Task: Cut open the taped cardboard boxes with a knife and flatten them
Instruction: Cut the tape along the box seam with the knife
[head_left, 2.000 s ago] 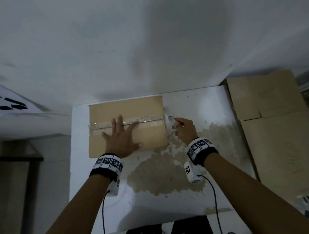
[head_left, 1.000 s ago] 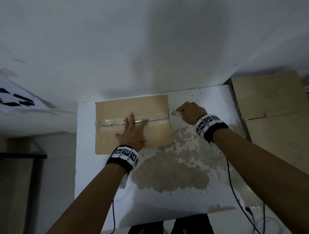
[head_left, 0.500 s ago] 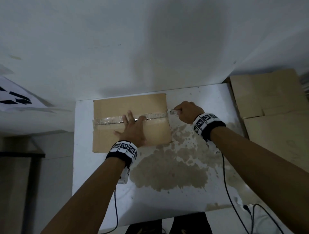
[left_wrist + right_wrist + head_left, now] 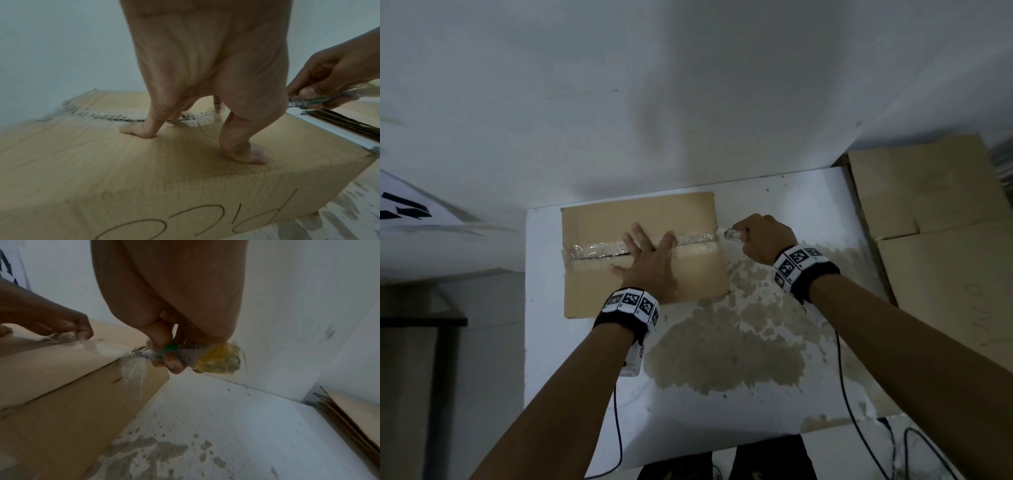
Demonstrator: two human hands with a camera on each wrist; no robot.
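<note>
a taped cardboard box (image 4: 643,253) sits at the far left of a white stained table (image 4: 739,387), against the wall. the left hand (image 4: 650,263) presses flat on its top, fingers spread across the tape seam (image 4: 599,249). the right hand (image 4: 763,236) is curled tight around a clear-handled knife (image 4: 734,234) at the seam's right edge. bare tabletop lies to the right and near side. flattened cardboard (image 4: 941,240) lies far right.

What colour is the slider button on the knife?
Green; the slider button on the clear-bodied knife shows best in the right wrist view.
</note>
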